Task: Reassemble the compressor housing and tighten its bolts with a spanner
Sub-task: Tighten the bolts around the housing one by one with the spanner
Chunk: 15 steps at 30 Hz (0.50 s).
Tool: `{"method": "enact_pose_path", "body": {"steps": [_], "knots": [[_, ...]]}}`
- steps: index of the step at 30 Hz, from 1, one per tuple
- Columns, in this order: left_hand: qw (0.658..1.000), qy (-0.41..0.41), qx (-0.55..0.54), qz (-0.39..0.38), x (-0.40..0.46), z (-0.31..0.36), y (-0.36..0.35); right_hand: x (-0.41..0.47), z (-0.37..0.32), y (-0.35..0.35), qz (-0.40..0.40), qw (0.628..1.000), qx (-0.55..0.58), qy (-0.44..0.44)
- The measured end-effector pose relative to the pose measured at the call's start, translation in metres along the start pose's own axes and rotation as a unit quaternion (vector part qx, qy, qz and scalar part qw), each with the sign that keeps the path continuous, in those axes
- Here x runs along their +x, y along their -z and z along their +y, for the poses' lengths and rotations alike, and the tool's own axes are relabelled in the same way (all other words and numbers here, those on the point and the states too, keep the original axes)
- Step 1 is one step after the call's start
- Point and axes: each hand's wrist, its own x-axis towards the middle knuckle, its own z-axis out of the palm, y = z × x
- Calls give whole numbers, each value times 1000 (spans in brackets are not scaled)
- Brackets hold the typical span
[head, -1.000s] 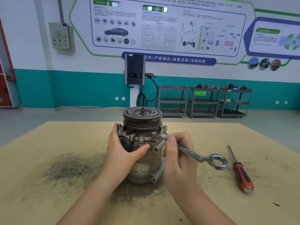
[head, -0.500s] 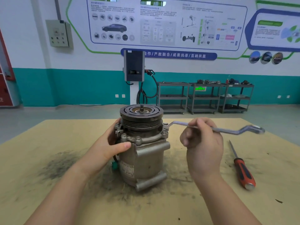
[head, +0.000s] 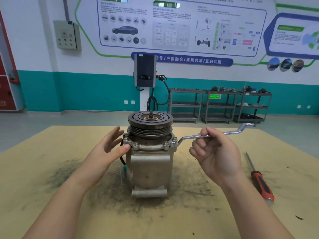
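A grey metal compressor (head: 149, 166) stands upright on the tan table (head: 51, 213), with a dark grooved pulley (head: 150, 123) on top and several bolts around its flange (head: 151, 146). My right hand (head: 215, 152) grips the shaft of a silver ring spanner (head: 229, 132). The spanner's near ring sits on the flange bolt (head: 174, 141) at the right. My left hand (head: 110, 147) is beside the flange's left side with its fingers spread; only the thumb tip touches the flange.
A red-handled screwdriver (head: 261, 183) lies on the table to the right. Dark grime marks the table around the compressor. Beyond the table stand a charging post (head: 145, 73) and several metal shelf carts (head: 219, 104) against the teal wall.
The compressor has turned on the table. My right hand swung the spanner from the front up onto the right-hand flange bolt. My left hand let go of the housing and spread its fingers.
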Motion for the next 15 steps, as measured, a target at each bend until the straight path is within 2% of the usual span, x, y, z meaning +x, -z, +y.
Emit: {"method": "enact_pose_path", "body": {"steps": [2, 7, 11, 15], "knots": [[997, 16, -73, -15, -2, 3, -7, 0, 3, 0, -3, 1000, 21, 7], [999, -28, 15, -10, -5, 8, -32, -1, 6, -3, -24, 999, 15, 22], [999, -33, -17, 12, -7, 10, -35, 1, 4, -4, -32, 999, -23, 1], [999, -37, -37, 1, -8, 12, -36, 7, 1, -4, -45, 997, -45, -33]]}}
